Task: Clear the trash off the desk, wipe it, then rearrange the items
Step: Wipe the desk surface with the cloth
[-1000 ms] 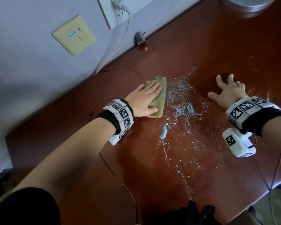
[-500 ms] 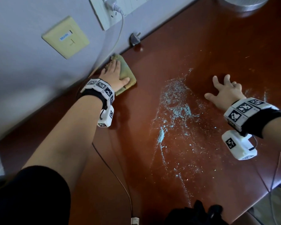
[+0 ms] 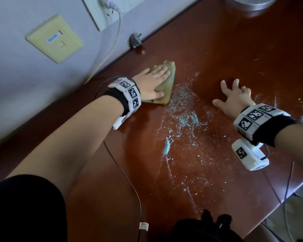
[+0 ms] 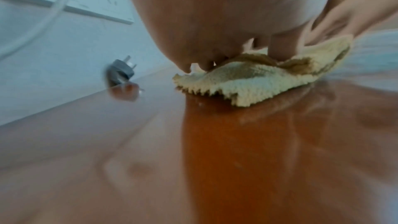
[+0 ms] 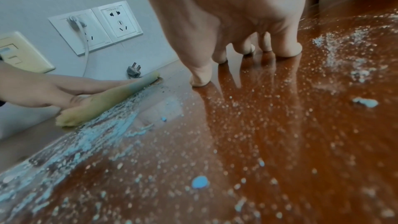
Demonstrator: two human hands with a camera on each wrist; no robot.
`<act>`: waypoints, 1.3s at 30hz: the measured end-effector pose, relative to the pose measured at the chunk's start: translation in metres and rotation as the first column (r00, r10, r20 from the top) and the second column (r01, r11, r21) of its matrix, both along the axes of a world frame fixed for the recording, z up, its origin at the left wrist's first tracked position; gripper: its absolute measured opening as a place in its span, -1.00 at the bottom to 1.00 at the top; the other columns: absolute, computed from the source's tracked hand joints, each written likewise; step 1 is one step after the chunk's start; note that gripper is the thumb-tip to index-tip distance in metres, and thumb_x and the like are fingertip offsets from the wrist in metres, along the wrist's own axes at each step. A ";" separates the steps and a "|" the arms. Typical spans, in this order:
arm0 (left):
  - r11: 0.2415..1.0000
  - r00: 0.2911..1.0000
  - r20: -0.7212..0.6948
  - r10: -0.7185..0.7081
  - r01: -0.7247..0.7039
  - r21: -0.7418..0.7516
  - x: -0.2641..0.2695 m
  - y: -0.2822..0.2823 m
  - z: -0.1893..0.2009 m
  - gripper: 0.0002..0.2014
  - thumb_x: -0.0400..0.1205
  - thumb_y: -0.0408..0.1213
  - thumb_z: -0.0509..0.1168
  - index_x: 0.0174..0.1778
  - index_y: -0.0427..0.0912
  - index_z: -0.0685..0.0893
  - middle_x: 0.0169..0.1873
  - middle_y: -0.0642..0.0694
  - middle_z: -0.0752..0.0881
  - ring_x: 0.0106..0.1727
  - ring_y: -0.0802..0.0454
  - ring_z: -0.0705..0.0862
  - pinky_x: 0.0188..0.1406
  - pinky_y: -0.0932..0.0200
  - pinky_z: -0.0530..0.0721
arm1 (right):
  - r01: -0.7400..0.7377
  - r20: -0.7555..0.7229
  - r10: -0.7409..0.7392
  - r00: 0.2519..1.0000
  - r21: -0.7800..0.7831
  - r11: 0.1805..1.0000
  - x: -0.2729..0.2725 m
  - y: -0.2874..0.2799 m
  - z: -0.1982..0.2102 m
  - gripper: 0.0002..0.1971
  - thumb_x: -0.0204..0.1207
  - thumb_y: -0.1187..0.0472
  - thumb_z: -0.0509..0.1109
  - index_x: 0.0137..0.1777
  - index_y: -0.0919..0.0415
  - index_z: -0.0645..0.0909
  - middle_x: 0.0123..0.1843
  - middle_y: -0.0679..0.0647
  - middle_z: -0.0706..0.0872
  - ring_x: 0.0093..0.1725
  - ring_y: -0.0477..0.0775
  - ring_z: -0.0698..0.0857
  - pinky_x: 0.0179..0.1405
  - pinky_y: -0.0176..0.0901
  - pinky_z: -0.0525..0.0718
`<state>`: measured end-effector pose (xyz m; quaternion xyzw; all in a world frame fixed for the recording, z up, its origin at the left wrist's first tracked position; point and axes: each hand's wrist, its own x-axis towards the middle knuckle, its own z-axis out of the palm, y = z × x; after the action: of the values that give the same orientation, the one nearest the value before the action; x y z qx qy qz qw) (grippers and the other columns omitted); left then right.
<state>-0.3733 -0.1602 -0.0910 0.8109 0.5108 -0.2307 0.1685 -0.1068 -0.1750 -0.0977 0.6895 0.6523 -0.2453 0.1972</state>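
Two hands were down on the brown desk (image 3: 217, 55). At centre left of the head view, the left hand (image 3: 151, 84) lay flat, fingers straight, pressing the yellow-green cloth (image 3: 166, 89) just left of the pale blue powder (image 3: 184, 116) scattered mid-frame. At right, the right hand (image 3: 234, 98) stood spread wide on its fingertips (image 5: 288, 50), holding nothing.

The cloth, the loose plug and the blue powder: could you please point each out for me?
cloth (image 3: 167, 88): head view, bare fold right of the left hand.
plug (image 5: 133, 70): right wrist view, grey body below the prongs.
powder (image 3: 191, 118): head view, thick blue patch mid-desk.
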 end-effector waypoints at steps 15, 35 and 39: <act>0.974 0.964 -0.145 -0.222 0.228 0.020 -0.014 -0.030 0.006 -0.28 0.73 -0.03 0.01 0.64 -0.09 -0.33 0.66 -0.02 -0.27 0.67 0.09 -0.22 0.61 -0.03 -0.22 | -0.012 0.001 0.012 1.000 -0.008 1.000 -0.001 -0.001 0.006 -0.30 0.67 -0.15 0.07 0.67 -0.06 -0.22 0.69 0.13 -0.28 0.64 0.36 -0.09 0.54 0.27 0.23; 0.927 0.898 -0.241 -0.368 0.373 -0.027 -0.024 -0.097 0.011 -0.28 0.72 0.01 -0.03 0.64 -0.08 -0.34 0.65 -0.04 -0.27 0.67 0.01 -0.22 0.60 -0.06 -0.25 | -0.036 0.065 0.035 0.997 0.006 0.999 -0.003 -0.001 0.005 -0.29 0.65 -0.19 0.05 0.67 -0.07 -0.23 0.69 0.16 -0.24 0.63 0.39 -0.04 0.50 0.21 0.26; 0.885 0.865 -0.196 -0.462 0.464 -0.041 -0.003 -0.117 0.010 -0.29 0.72 0.02 -0.03 0.63 -0.05 -0.33 0.66 -0.03 -0.28 0.67 0.01 -0.24 0.58 -0.07 -0.33 | -0.036 0.069 0.034 0.997 0.022 0.999 -0.004 -0.002 0.006 -0.29 0.65 -0.19 0.06 0.68 -0.06 -0.21 0.70 0.17 -0.22 0.63 0.40 -0.01 0.50 0.19 0.25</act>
<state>-0.3764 -0.2768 -0.0810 0.8829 0.3166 -0.3428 0.0529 -0.1105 -0.1773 -0.0919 0.6882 0.6599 -0.2105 0.2159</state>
